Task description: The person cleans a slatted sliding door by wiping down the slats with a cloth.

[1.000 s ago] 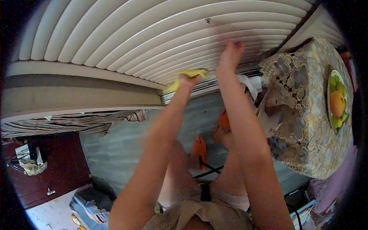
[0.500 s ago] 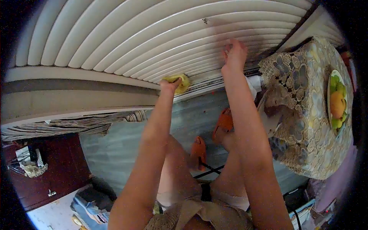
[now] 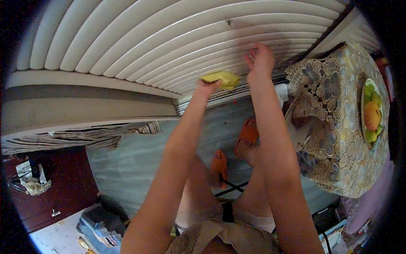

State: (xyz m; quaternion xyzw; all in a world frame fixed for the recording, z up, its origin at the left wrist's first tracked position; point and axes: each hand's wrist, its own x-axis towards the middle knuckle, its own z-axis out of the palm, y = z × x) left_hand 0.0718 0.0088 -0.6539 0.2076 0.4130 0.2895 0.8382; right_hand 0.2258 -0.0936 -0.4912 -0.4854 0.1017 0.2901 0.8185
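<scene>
In the head view my left hand [image 3: 209, 86] is closed on a yellow cloth [image 3: 227, 79], held against or just in front of the lower part of a white slatted shutter door [image 3: 177, 51]. Part of the cloth hides behind my fingers. Further right, my right hand [image 3: 261, 59] is raised close to the slats with its fingers loosely bent and apart, and nothing shows in it. Whether its fingertips touch the slats I cannot tell. A dark track [image 3: 237, 92] runs along the door's bottom edge, below the cloth.
On the right stands a table with a patterned, lace-edged tablecloth [image 3: 338, 127], bearing a plate of fruit [image 3: 372, 116]. Orange slippers [image 3: 219, 168] are on the grey floor [image 3: 127, 169]. A striped curtain [image 3: 84, 137] and a dark red cabinet [image 3: 67, 186] are at left.
My left hand has moved right along the bottom of the door with the yellow cloth, away from the left corner. My right hand has barely moved.
</scene>
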